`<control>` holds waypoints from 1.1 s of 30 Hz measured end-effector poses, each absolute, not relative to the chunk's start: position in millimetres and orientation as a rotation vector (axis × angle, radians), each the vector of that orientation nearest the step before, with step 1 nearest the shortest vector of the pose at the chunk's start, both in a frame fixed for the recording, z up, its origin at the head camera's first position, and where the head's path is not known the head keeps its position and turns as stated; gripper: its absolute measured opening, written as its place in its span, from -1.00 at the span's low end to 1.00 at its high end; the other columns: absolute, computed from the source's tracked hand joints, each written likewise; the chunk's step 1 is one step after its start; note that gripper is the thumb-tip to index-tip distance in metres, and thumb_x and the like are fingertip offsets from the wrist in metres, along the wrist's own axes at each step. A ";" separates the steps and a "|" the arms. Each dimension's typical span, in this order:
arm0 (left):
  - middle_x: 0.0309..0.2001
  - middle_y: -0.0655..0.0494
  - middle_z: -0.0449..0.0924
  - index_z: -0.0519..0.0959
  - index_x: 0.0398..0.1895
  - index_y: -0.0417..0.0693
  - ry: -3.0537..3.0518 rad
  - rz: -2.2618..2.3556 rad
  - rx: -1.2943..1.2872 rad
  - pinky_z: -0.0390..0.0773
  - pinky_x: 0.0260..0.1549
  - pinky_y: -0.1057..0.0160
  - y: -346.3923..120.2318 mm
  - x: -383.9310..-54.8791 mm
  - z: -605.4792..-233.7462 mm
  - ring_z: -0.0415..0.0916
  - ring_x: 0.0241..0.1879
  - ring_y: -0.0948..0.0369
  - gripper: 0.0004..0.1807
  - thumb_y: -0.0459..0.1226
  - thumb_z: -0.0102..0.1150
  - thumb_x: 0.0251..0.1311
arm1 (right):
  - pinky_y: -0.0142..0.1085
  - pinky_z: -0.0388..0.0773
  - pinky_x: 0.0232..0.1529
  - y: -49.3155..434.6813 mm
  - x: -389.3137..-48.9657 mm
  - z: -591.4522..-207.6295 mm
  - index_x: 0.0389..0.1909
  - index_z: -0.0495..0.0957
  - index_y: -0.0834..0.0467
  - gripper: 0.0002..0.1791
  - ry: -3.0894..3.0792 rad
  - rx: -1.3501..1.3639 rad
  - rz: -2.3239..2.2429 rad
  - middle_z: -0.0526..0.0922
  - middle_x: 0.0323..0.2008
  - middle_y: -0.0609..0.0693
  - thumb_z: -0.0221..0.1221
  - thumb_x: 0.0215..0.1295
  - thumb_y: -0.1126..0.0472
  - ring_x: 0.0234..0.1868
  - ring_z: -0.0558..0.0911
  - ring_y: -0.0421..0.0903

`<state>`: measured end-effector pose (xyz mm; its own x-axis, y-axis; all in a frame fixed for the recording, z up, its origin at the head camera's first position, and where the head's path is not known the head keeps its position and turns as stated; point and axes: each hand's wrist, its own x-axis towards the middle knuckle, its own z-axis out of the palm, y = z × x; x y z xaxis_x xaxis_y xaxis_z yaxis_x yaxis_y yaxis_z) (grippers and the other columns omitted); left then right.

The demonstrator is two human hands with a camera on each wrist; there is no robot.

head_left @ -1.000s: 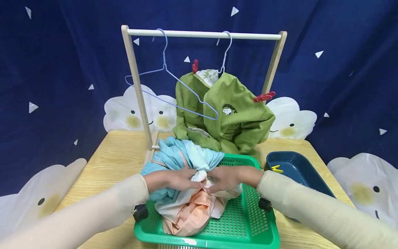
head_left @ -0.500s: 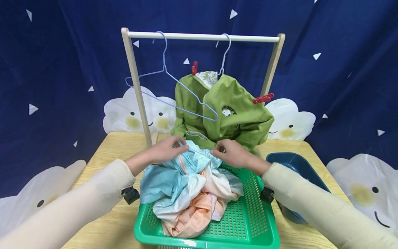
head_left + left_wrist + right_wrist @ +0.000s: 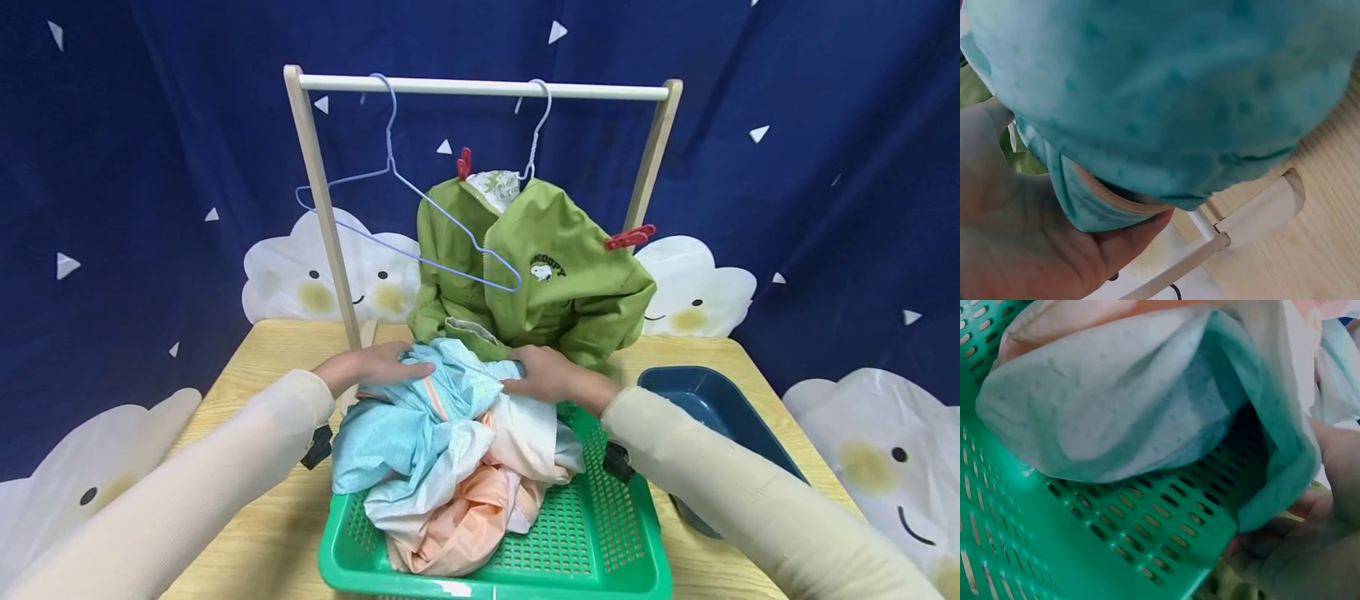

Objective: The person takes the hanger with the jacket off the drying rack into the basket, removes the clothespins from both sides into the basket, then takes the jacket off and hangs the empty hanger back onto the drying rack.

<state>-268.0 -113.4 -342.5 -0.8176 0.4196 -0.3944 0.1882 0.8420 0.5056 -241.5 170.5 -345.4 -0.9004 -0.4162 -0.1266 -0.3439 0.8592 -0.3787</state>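
Observation:
A thin, crumpled jacket (image 3: 442,450), fading from light blue through white to peach, lies heaped in the green basket (image 3: 555,533) and spills over its back left side. My left hand (image 3: 375,365) grips its upper left part, thumb in front and fingers partly behind the cloth. Up close in the left wrist view, the blue fabric (image 3: 1166,94) shows a peach zip line beside my fingers. My right hand (image 3: 546,372) holds the upper right edge. In the right wrist view, that hand (image 3: 1310,544) has its fingers behind a blue-and-white fold (image 3: 1285,469) above the basket's rim.
Behind stands a rack (image 3: 480,86) with a bare lilac hanger (image 3: 450,218). A green jacket (image 3: 540,267) hangs there on another hanger, with red clothes pegs (image 3: 630,237) on it. A dark blue basin (image 3: 693,383) sits on the wooden table (image 3: 285,350) at right, partly behind my right sleeve.
Both hands have moved from the middle of the heap up and apart to its top edge. They have shifted from fingertip pinches to a fuller hold on the jacket's two sides.

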 end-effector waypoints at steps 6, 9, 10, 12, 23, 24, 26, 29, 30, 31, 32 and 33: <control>0.51 -0.37 0.15 0.12 0.52 -0.38 2.543 0.531 0.431 0.22 0.45 -0.18 -118.4 -268.1 -342.4 0.13 0.51 -0.28 -0.09 0.21 -0.15 0.46 | -0.12 0.59 -0.08 170.9 -246.9 -351.5 -0.06 0.67 0.23 -0.76 2.861 -0.648 -0.569 0.75 -0.15 0.11 0.30 0.35 0.17 -0.14 0.69 0.03; 0.49 -0.38 0.20 0.19 0.49 -0.39 2.549 0.486 0.419 0.27 0.42 -0.17 -119.4 -268.4 -341.1 0.17 0.48 -0.28 -0.09 0.24 -0.19 0.45 | -0.21 0.51 -0.23 169.5 -249.4 -352.0 -0.22 0.68 0.20 -0.89 2.862 -0.675 -0.594 0.69 -0.37 0.03 0.30 0.34 0.23 -0.35 0.58 -0.09; 0.49 -0.38 0.20 0.19 0.49 -0.39 2.548 0.483 0.419 0.27 0.43 -0.17 -118.6 -268.7 -340.7 0.17 0.49 -0.27 -0.08 0.25 -0.21 0.45 | -0.25 0.47 -0.28 168.7 -250.1 -351.8 -0.30 0.66 0.18 -0.93 2.856 -0.689 -0.609 0.63 -0.45 -0.01 0.30 0.34 0.25 -0.42 0.52 -0.13; 0.51 -0.36 0.18 0.17 0.51 -0.37 2.541 0.501 0.417 0.21 0.46 -0.16 -115.9 -269.0 -340.1 0.14 0.51 -0.26 -0.08 0.26 -0.24 0.46 | -0.30 0.35 -0.33 166.5 -251.4 -351.6 -0.49 0.54 0.14 -0.80 2.837 -0.706 -0.650 0.43 -0.59 -0.08 0.28 0.35 0.28 -0.51 0.35 -0.17; -0.08 -0.19 0.66 0.53 0.20 -0.34 2.716 0.819 0.495 0.51 0.13 -0.01 -102.3 -276.3 -346.9 0.54 -0.01 -0.03 -0.55 -0.24 0.15 0.35 | -0.32 0.29 -0.34 159.9 -257.5 -350.2 -0.70 0.33 0.13 -0.57 2.873 -0.689 -0.913 0.20 -0.69 -0.11 0.16 0.39 0.38 -0.57 0.21 -0.18; -0.09 -0.18 0.68 0.53 0.21 -0.33 2.741 0.833 0.488 0.51 0.15 -0.01 -102.0 -276.5 -347.0 0.56 -0.01 -0.03 -0.55 -0.26 0.14 0.34 | -0.32 0.30 -0.34 159.9 -258.0 -349.4 -0.69 0.38 0.13 -0.60 2.884 -0.672 -0.929 0.25 -0.68 -0.10 0.16 0.39 0.37 -0.56 0.24 -0.18; -0.09 -0.19 0.70 0.56 0.15 -0.31 2.788 0.845 0.463 0.52 0.14 -0.03 -101.8 -276.1 -346.3 0.58 0.00 -0.05 -0.61 -0.28 0.13 0.34 | -0.33 0.34 -0.35 160.0 -259.2 -347.2 -0.65 0.49 0.15 -0.65 2.907 -0.634 -0.972 0.37 -0.66 -0.09 0.16 0.39 0.36 -0.55 0.29 -0.17; -0.17 -0.15 0.69 0.60 0.04 -0.28 2.839 0.908 0.404 0.55 0.02 0.00 -102.3 -274.9 -342.8 0.59 -0.09 -0.03 -0.71 -0.29 0.12 0.36 | -0.34 0.42 -0.33 160.2 -260.7 -343.0 -0.48 0.68 0.19 -0.78 2.944 -0.582 -1.030 0.59 -0.55 -0.02 0.17 0.37 0.33 -0.49 0.41 -0.15; -0.17 -0.14 0.68 0.60 0.01 -0.27 2.861 0.932 0.392 0.56 -0.01 0.01 -102.8 -274.9 -340.7 0.58 -0.12 -0.02 -0.74 -0.29 0.12 0.37 | -0.33 0.45 -0.30 160.3 -260.9 -341.5 -0.40 0.73 0.19 -0.81 2.960 -0.574 -1.049 0.67 -0.47 0.01 0.18 0.37 0.32 -0.44 0.46 -0.14; -0.20 -0.13 0.66 0.60 -0.04 -0.26 2.883 0.961 0.374 0.55 -0.04 0.01 -103.3 -275.1 -338.3 0.57 -0.15 -0.02 -0.77 -0.29 0.12 0.36 | -0.32 0.47 -0.28 160.4 -260.9 -340.2 -0.35 0.76 0.19 -0.82 2.972 -0.572 -1.072 0.72 -0.41 0.03 0.18 0.36 0.32 -0.41 0.50 -0.13; -0.24 -0.13 0.64 0.60 -0.06 -0.26 2.900 0.991 0.364 0.55 -0.06 0.01 -103.9 -275.1 -335.3 0.56 -0.17 -0.02 -0.78 -0.29 0.11 0.36 | -0.31 0.49 -0.25 160.5 -260.8 -338.6 -0.31 0.77 0.19 -0.82 2.981 -0.568 -1.096 0.75 -0.36 0.06 0.19 0.36 0.31 -0.37 0.54 -0.11; -0.25 -0.10 0.63 0.60 -0.04 -0.24 2.921 1.019 0.353 0.54 -0.05 0.02 -104.3 -275.0 -332.3 0.56 -0.17 -0.02 -0.77 -0.29 0.11 0.36 | -0.30 0.50 -0.22 160.9 -260.6 -337.0 -0.29 0.77 0.20 -0.82 2.992 -0.571 -1.119 0.77 -0.33 0.08 0.19 0.36 0.31 -0.34 0.57 -0.09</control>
<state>-275.0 -104.3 -332.3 -0.9740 0.2214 0.0483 0.2034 0.7603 0.6169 -260.6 160.9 -337.0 -0.9329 -0.2877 0.2164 -0.3591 0.7011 -0.6161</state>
